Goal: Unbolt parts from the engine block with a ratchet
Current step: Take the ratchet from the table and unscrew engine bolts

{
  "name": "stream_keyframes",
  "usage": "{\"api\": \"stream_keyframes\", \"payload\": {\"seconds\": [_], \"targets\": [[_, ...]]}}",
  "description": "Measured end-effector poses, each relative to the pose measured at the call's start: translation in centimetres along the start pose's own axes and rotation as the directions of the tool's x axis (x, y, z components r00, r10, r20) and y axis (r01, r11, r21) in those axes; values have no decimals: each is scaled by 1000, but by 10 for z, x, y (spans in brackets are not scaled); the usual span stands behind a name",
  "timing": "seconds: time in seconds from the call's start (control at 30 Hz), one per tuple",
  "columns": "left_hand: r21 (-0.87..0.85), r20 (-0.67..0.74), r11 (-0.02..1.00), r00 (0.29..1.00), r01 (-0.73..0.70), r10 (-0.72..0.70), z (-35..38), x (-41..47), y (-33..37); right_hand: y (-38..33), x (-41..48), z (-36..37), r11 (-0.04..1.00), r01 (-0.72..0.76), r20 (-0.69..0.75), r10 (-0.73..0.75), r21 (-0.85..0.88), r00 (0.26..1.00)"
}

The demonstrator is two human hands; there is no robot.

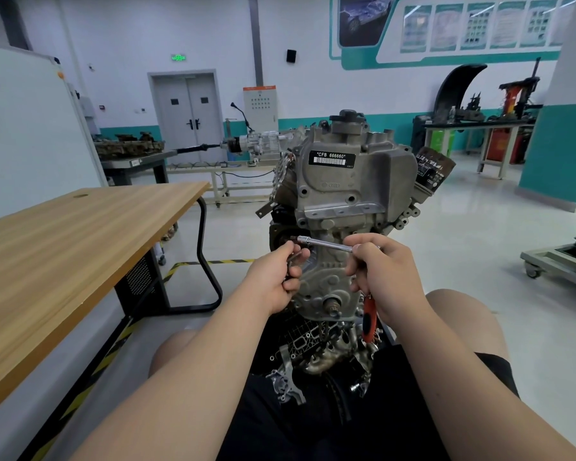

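A grey engine block (343,194) stands upright in front of me, with a black label reading CFB 666660 near its top. My right hand (376,271) grips a ratchet (368,319) whose red and black handle hangs down below the fist. A chrome extension bar (326,244) runs from that hand leftward to the block's left side. My left hand (276,277) pinches a small dark part at the bar's left tip, fingers curled. What the tip sits on is hidden by the fingers.
A wooden table (80,247) with black legs stands close on my left. Loose engine parts (316,357) lie below the block near my knees. An oil filter (429,174) juts from the block's right side. A cart (559,261) stands on the floor at right.
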State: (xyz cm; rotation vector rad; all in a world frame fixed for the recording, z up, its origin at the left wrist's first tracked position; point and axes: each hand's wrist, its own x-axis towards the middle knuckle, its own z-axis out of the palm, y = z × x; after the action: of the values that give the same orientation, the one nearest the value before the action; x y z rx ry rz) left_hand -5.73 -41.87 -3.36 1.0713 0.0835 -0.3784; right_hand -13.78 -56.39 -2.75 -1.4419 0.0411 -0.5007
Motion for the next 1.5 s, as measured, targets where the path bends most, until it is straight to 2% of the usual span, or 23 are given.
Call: {"api": "stream_keyframes", "payload": {"seconds": [0.2, 0.37, 0.53, 0.73, 0.93, 1.03, 1.17, 1.4, 1.5], "targets": [[11, -94, 1000, 996, 2, -1, -9, 4, -3, 4, -2, -3, 1000, -12, 7, 12, -4, 1000], [-65, 9, 996, 999, 54, -53, -11, 2, -3, 6, -2, -2, 1000, -29, 0, 29, 10, 1000], [-17, 58, 1000, 998, 26, -25, -10, 1, -6, 7, -3, -3, 999, -34, 17, 33, 16, 999], [-21, -67, 998, 996, -60, 58, -16, 9, -12, 6, -4, -5, 999, -34, 24, 34, 24, 999], [-26, -110, 991, 986, -128, 125, -21, 11, -13, 9, -4, -5, 999, -39, 33, 37, 38, 999], [77, -132, 980, 972, -185, 194, -23, 13, -13, 11, -4, -4, 997, -50, 41, 48, 53, 998], [294, -65, 927, 962, -235, 265, -27, 12, -18, 9, -3, -5, 996, -61, 45, 57, 71, 997], [298, -79, 938, 975, -175, 207, -29, 12, -25, 10, 0, -9, 998, -67, 69, 66, 12, 995], [99, -70, 995, 997, -32, 39, -30, 9, -21, 12, 0, -10, 998, -60, 98, 62, -22, 993]]}}
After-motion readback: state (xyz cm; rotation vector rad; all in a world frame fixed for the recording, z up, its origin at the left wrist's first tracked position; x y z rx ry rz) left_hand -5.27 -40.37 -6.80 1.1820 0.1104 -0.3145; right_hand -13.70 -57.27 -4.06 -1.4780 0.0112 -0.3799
